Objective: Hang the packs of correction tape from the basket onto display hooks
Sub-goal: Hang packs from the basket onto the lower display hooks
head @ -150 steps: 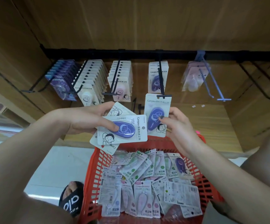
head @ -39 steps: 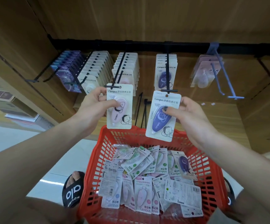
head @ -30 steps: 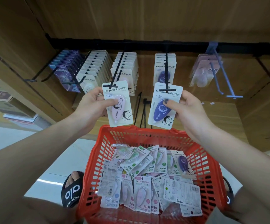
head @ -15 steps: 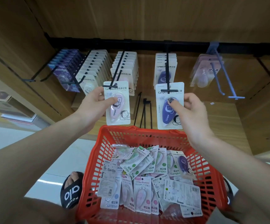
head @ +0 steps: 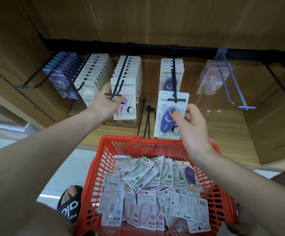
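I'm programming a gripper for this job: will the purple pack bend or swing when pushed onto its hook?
The purple pack probably stays fairly stiff: its card looks flat in the right hand. It seems light, pinched at one edge. On the hook it may swing.

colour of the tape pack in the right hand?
Dark purple dispenser on a white card, seen in the head view.

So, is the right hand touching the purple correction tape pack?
Touching. The head view shows the right hand pinching the purple pack, thumb pressed on its front over the blister, fingers behind its right edge.
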`<state>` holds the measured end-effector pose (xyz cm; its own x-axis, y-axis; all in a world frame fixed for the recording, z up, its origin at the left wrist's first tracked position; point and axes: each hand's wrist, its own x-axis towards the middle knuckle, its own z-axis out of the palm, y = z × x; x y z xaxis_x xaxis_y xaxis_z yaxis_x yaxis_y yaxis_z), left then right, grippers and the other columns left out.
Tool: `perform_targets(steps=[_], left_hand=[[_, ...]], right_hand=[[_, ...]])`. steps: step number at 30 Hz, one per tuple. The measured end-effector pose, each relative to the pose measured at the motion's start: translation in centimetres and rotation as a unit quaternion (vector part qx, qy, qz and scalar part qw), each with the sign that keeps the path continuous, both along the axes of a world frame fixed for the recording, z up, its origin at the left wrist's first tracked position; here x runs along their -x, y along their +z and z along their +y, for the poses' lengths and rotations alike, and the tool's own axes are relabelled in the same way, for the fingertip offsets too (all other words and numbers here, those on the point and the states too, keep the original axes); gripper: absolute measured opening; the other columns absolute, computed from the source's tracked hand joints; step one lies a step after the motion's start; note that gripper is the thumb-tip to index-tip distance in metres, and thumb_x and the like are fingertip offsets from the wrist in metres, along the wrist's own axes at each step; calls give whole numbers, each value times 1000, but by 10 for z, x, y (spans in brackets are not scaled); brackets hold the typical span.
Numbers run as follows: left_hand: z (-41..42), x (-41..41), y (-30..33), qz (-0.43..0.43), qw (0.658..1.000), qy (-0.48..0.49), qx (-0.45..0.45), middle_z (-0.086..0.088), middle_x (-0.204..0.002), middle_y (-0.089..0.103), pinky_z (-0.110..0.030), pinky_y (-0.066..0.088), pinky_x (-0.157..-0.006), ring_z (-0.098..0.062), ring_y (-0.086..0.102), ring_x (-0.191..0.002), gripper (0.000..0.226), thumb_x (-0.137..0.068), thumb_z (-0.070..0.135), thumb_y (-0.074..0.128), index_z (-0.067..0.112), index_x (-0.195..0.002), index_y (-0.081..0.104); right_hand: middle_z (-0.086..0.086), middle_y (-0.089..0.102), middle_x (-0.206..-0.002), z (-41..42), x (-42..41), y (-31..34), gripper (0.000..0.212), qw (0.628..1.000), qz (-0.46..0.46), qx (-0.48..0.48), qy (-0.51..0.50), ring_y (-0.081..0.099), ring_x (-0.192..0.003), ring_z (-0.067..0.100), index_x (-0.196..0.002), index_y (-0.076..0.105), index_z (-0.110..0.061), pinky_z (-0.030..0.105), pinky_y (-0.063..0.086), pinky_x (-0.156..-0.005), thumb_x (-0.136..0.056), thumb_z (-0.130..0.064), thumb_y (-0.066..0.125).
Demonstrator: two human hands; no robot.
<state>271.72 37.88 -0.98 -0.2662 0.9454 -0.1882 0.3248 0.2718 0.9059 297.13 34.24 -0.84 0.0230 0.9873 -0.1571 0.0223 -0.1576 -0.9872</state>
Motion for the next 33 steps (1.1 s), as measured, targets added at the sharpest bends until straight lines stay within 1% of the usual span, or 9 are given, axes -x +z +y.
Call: perform_targets(steps=[5, 8, 14, 18, 20, 26, 29, 31, 33], left_hand=[[11, -1, -2, 57, 998, -2, -7, 9, -127, 69, -26, 45, -98, -13, 64, -118, 41, -106, 22, 57, 31, -145, 47], [15, -1, -5, 70, 998, -5, -6, 7, -132, 67, -29, 43, -106, -15, 61, -122, 43, -107, 21, 54, 28, -148, 43], [27, 6, -20, 103, 994, -16, -11, 8, -130, 67, -27, 43, -99, -17, 62, -121, 49, -107, 26, 53, 36, -152, 36], [33, 7, -24, 146, 989, -12, -8, 11, -127, 64, -36, 46, -107, -20, 63, -118, 58, -104, 31, 53, 38, -155, 27], [35, 7, -27, 181, 983, -17, -8, 8, -132, 63, -42, 44, -112, -25, 61, -124, 67, -98, 43, 52, 38, -157, 21], [37, 11, -33, 226, 973, -32, 27, -4, -156, 49, -31, 31, -114, -26, 44, -145, 87, -99, 55, 53, 20, -165, 9], [26, 15, -36, 209, 976, -3, 61, -3, -133, 61, -28, 37, -103, -27, 54, -134, 76, -101, 54, 52, 11, -159, 27], [12, 8, -34, 223, 972, 8, 76, -12, -109, 65, -33, 45, -87, -38, 64, -115, 60, -104, 44, 52, 1, -144, 43], [-8, -5, -33, 227, 971, -4, 75, -23, -109, 67, -36, 46, -81, -41, 66, -105, 58, -105, 36, 54, 0, -145, 34]], right_hand=[[8, 76, -101, -2, 1, -9, 5, 999, -1, -24, -27, 73, -88, 15, -102, 60, -17, 21, 55, -70, -104, -21, 63], [8, 75, -101, 0, 2, -14, 5, 999, -19, -22, -14, 72, -89, 15, -103, 60, -17, 20, 54, -70, -104, -21, 62], [-6, 74, -91, 26, 0, -16, 5, 999, -33, 8, -8, 67, -80, 7, -106, 64, -19, 18, 50, -67, -104, -23, 62], [-8, 74, -95, 59, 2, -23, 8, 998, -58, 18, 1, 66, -72, -7, -111, 64, -17, 8, 44, -56, -104, -21, 63], [-9, 71, -90, 76, 4, -25, 12, 998, -68, 10, -10, 65, -72, 1, -108, 64, -15, 6, 41, -53, -102, -25, 66], [-2, 68, -102, 116, 5, -34, 43, 992, -116, 51, -23, 61, -83, 10, -115, 60, -13, 21, 41, -64, -96, -52, 68], [0, 67, -108, 126, 4, -32, 65, 987, -149, 60, 12, 61, -92, 13, -124, 57, -13, 26, 46, -72, -90, -68, 65], [2, 70, -114, 131, -2, -33, 104, 982, -157, 97, 33, 66, -99, 17, -128, 58, -13, 36, 55, -88, -64, -94, 64], [6, 71, -123, 144, -13, -55, 137, 975, -164, 140, 48, 69, -108, 24, -136, 58, -14, 43, 56, -96, -36, -107, 60]])
